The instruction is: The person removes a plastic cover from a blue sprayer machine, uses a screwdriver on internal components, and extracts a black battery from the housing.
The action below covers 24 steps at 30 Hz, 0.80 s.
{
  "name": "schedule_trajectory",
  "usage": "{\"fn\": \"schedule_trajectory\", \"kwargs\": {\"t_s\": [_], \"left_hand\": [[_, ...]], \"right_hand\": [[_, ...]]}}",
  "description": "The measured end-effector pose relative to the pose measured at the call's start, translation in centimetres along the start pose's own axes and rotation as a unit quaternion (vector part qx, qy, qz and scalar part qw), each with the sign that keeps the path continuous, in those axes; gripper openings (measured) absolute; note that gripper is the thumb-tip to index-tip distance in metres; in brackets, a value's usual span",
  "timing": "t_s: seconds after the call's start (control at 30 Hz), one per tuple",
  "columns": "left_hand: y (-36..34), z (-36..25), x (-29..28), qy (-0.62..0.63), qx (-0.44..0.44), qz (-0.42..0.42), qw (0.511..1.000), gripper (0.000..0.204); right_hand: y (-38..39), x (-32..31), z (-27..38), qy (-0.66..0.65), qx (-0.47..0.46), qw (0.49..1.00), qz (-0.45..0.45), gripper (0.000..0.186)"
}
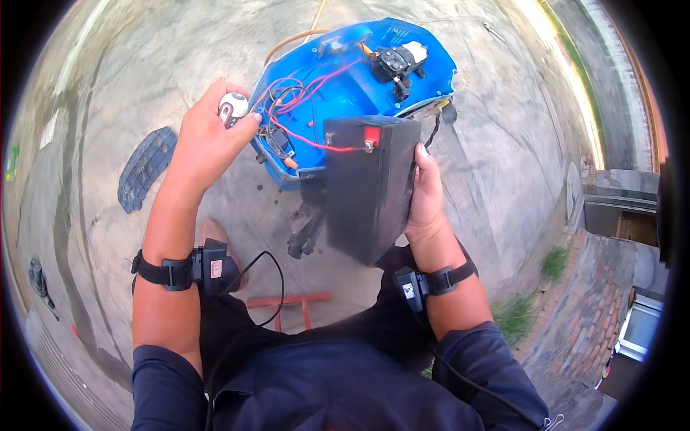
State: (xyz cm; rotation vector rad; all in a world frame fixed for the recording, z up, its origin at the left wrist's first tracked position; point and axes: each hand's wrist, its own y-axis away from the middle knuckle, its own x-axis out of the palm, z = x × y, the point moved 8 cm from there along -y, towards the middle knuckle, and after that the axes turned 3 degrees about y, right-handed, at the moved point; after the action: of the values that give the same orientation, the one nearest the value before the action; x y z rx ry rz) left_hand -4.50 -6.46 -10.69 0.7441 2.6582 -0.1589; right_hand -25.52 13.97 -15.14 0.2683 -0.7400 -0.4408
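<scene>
My right hand [425, 190] grips a black box-shaped battery [366, 194] by its right side, tilted in front of me. A red wire runs from the battery's terminal beside a red tab [371, 135]. In my closed left hand [208, 140] is a tool with a rounded white, black and red handle [233, 108]; its working end is hidden. Beyond both hands lies an open blue plastic housing [359, 79]. Inside it are a small black pump [397, 66] and loose red and black wires [291, 97] near my left hand.
A dark ribbed pad [146, 169] lies on the concrete ground left of the housing. A red metal frame [291, 300] stands between my legs. Pliers-like metal [493, 31] lie far right. Cables hang from the straps on both forearms. Brick paving and grass [516, 316] border the right.
</scene>
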Motion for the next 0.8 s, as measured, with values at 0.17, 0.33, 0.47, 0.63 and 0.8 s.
{"fn": "schedule_trajectory", "kwargs": {"t_s": [0.17,0.33,0.47,0.63,0.8], "left_hand": [[-0.1,0.1,-0.1,-0.003,0.002,-0.001,1.0,0.023],[-0.1,-0.2,-0.4,-0.011,-0.008,-0.005,1.0,0.023],[-0.2,0.0,-0.5,0.015,-0.016,-0.006,1.0,0.021],[-0.2,0.1,-0.6,0.015,-0.003,-0.009,1.0,0.021],[-0.4,0.4,-1.8,-0.009,-0.015,-0.035,0.999,0.021]], "right_hand": [[0.0,-0.1,0.2,0.015,-0.011,1.0,-0.008,0.059],[0.0,0.3,0.1,-0.001,-0.01,1.0,0.012,0.057],[0.1,0.2,0.1,0.036,-0.022,0.999,0.011,0.058],[0.2,0.1,0.3,0.032,-0.042,0.998,0.023,0.059],[0.7,1.0,1.1,0.056,-0.054,0.996,0.032,0.061]]}}
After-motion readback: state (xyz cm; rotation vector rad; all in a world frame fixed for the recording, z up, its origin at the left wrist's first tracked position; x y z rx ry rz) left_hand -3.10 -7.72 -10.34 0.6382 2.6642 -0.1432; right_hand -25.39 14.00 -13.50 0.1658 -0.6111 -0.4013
